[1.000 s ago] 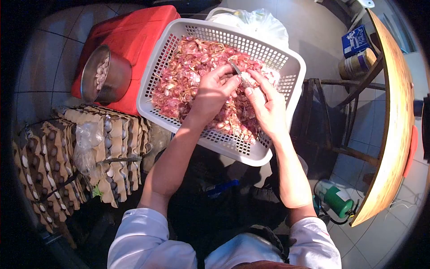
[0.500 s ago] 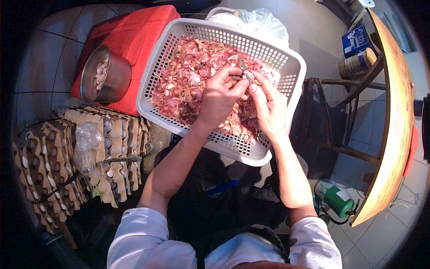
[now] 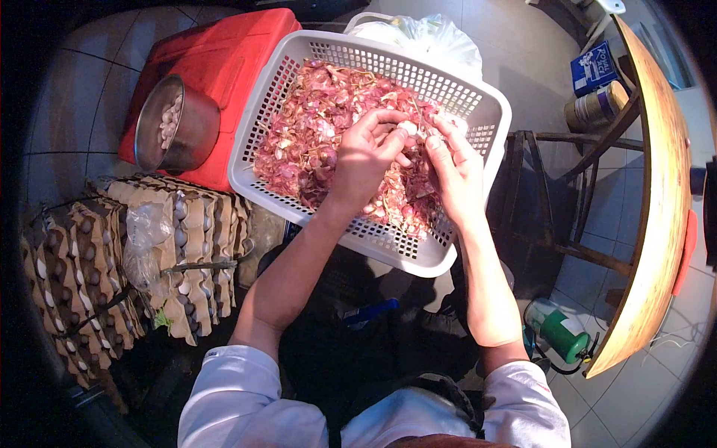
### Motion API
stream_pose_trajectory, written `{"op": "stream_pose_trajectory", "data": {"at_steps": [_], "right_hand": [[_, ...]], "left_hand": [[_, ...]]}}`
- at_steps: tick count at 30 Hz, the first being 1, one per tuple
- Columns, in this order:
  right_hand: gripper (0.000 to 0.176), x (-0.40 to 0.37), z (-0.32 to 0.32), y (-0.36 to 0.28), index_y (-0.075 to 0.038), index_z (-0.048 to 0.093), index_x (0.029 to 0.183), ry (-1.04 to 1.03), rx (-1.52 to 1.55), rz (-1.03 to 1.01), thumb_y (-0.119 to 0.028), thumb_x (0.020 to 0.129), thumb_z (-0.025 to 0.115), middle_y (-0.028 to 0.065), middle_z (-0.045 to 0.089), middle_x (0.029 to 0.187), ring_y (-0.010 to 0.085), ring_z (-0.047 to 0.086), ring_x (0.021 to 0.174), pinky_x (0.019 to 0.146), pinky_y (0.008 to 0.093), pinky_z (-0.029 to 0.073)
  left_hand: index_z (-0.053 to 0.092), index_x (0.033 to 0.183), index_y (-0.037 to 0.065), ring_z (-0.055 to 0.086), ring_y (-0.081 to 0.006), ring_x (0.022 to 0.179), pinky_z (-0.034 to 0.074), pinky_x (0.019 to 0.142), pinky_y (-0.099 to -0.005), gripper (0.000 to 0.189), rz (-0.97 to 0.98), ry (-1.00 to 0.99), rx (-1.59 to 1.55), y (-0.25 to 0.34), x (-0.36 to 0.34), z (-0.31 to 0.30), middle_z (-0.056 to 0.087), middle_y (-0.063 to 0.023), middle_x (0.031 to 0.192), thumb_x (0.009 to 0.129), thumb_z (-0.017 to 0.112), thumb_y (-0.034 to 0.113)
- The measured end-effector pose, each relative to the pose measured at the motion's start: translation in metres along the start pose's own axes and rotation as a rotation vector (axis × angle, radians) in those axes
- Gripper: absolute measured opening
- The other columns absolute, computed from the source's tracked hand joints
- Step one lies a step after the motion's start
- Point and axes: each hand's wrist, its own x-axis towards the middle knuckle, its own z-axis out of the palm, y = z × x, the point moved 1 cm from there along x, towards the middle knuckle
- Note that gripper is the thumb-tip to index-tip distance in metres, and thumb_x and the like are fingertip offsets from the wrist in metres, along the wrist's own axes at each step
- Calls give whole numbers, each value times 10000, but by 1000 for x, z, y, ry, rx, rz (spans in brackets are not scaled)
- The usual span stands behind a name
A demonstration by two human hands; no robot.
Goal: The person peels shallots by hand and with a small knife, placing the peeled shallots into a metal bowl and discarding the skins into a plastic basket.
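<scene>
Blue box: beyond the basket on your right, this box (image 3: 594,67) reads "ROYAL" in white, with a second word under it that looks like "ACE"
Green cylinder: the cylinder (image 3: 564,336) on the floor has a pale label, too small for you to read
Left grip: your left grip (image 3: 366,160) is closed, thumb and fingertips pinching a pale clove (image 3: 408,128)
Right grip: your right grip (image 3: 457,168) is just beside the clove, thumb and fingers bent close together; you cannot tell whether they clamp anything, as the fingertips blur into the pale bits
Pale clove: above the basket's load, partly covered by your left fingers
Grey basket: the basket (image 3: 411,263) is full of reddish bulbs and loose skins (image 3: 314,131); your hands and forearms hide part of them
Steel pot: the pot (image 3: 196,134) lies tilted on the red container (image 3: 243,52), pale cloves inside
Egg trays: stacked trays (image 3: 190,261) on your left, partly under clear plastic
Plastic bag: a clear bag (image 3: 441,45) behind the basket, contents hard to make out
Desk: the wooden desk (image 3: 657,201) on your right, a red item (image 3: 687,252) partly hidden at its far edge
Blue item: below the basket, this item (image 3: 371,313) is too dark to identify
</scene>
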Motion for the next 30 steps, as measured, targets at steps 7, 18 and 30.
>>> {"op": "stream_pose_trajectory", "data": {"at_steps": [7, 18, 30], "right_hand": [[375, -4, 1, -8, -11, 560, 1260, -72, -161, -53, -158, 920, 615, 86, 682, 918, 99, 599, 863, 796, 263, 480], [338, -6, 4, -9, -14, 568, 1225, -101, -174, -135, -164, 923, 602, 126, 701, 947, 161, 650, 900, 811, 309, 499], [331, -6, 2, -7, -18, 531, 1212, -106, -164, -118, -177, 928, 590, 124, 700, 914, 185, 665, 866, 796, 319, 502]], "left_hand": [[538, 1121, -37, 610, -106, 753, 507, 645, -214, 212, 24, 4, -53, 2, 0, 0, 638, -80, 912, 919, 547, 27], [549, 1029, -15, 610, -118, 694, 512, 641, -223, 118, -91, -39, -265, -5, 4, -11, 636, -84, 843, 916, 532, 16], [576, 1030, -37, 647, -133, 762, 541, 705, -249, 138, -21, -6, -59, 4, -1, -4, 661, -106, 912, 911, 558, 31]]}}
